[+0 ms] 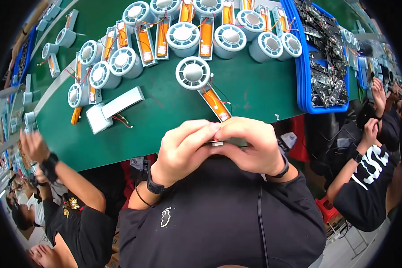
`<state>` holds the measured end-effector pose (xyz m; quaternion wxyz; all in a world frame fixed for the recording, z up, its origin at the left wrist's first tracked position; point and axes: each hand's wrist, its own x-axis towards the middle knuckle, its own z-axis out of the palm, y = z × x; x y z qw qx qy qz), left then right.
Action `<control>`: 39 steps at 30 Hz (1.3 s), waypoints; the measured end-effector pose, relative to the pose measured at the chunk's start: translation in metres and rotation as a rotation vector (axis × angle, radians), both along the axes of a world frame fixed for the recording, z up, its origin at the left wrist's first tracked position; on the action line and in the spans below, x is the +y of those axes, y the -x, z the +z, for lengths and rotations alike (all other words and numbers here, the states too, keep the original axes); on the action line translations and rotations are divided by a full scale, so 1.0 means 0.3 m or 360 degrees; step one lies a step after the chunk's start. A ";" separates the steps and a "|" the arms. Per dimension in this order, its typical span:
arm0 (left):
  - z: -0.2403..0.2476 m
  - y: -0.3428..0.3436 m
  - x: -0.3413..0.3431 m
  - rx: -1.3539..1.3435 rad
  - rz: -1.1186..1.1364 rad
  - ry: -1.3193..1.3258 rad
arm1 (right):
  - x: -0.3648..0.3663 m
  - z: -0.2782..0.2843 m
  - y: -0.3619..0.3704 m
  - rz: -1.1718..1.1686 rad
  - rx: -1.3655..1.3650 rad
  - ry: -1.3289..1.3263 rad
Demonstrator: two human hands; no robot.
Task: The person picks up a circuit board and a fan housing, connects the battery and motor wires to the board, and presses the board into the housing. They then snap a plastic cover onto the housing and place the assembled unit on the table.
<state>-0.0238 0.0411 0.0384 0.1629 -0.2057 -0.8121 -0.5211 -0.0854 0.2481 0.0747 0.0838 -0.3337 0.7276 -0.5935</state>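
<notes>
My left hand (183,145) and my right hand (252,143) meet in front of my chest, fingertips pinched together. Between them is a small circuit board (217,144) with a white connector, mostly covered by my fingers. Just beyond my fingers lies an open light-blue fan housing (193,73) with a round slotted head. Its handle holds an orange battery (215,102), with thin red and black wires at the side. The handle's near end reaches up to my fingertips; whether a wire joins the board is hidden.
Several similar housings (183,36) stand crowded along the far side of the green table (165,102). A blue bin (303,80) of black circuit boards sits at the right. One housing (120,105) lies face down at the left. Co-workers' arms (78,181) show on both sides.
</notes>
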 end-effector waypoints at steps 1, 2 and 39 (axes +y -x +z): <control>-0.015 -0.013 -0.010 -0.0023 -0.0014 0.0035 | 0.003 -0.011 0.006 0.0048 -0.0006 0.0016; -0.027 -0.019 -0.022 -0.0025 -0.0004 0.0047 | 0.003 -0.022 0.013 0.0095 -0.0011 0.0032; -0.087 0.078 -0.018 -0.0947 0.0028 -0.1089 | -0.171 -0.181 0.130 -0.0313 0.0921 -0.0317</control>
